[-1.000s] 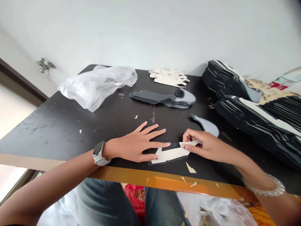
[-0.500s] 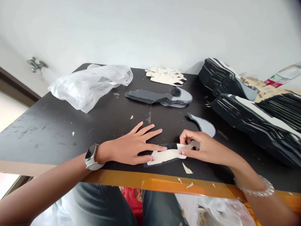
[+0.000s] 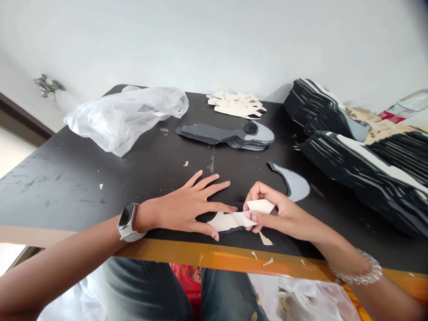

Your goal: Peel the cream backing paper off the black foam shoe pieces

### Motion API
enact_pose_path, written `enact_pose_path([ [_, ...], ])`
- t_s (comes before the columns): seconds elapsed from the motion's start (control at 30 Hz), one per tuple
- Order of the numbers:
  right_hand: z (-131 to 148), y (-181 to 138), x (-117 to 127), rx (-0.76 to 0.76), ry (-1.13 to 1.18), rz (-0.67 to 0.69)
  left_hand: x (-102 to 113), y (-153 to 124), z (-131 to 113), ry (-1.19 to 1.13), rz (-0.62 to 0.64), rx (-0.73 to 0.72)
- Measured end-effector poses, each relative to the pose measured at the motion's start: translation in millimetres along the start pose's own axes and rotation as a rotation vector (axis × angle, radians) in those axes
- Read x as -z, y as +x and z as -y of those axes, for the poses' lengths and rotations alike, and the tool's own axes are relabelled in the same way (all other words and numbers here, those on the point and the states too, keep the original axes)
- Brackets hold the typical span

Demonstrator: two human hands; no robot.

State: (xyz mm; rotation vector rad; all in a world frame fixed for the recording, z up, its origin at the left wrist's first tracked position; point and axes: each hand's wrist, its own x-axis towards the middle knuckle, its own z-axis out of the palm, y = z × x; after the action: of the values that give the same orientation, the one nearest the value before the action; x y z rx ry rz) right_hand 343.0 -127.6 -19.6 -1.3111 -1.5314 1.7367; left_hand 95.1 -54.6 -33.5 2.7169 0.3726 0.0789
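A dark cut piece (image 3: 229, 229) lies near the front edge of the black table (image 3: 76, 184), with a cream paper backing (image 3: 233, 219) on top of it. My left hand (image 3: 189, 207) lies flat with fingers spread, pressing down the left end of the piece. My right hand (image 3: 275, 213) pinches the right end of the cream backing and has it lifted and folded back toward the left. A grey curved piece (image 3: 293, 183) lies just beyond my right hand.
A stack of grey pieces (image 3: 229, 134) sits mid-table, a pile of cream backings (image 3: 237, 104) behind it. A white plastic bag (image 3: 120, 117) lies at the back left. Large stacks of dark pieces (image 3: 368, 152) fill the right side, with a plastic bottle (image 3: 412, 103) behind. Paper scraps (image 3: 265, 238) dot the front edge.
My right hand has peeled the cream backing up from the right end and drawn it leftward over the dark piece. My left hand has stayed flat on the left end.
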Motion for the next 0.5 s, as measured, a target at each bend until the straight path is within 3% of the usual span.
enact_pose_path([
  [0.13, 0.0, 3.5, -1.9, -0.034, 0.120, -0.005, -1.8, -0.3, 0.2, 0.004, -0.002, 0.002],
  [0.27, -0.9, 3.8, -0.8, -0.055, 0.093, -0.023, -2.2, -1.0, -0.3, 0.003, -0.010, 0.007],
  [0.5, 0.3, 1.6, -2.1, -0.093, -0.469, -0.247, -0.8, -1.0, -0.8, 0.007, 0.036, 0.030],
])
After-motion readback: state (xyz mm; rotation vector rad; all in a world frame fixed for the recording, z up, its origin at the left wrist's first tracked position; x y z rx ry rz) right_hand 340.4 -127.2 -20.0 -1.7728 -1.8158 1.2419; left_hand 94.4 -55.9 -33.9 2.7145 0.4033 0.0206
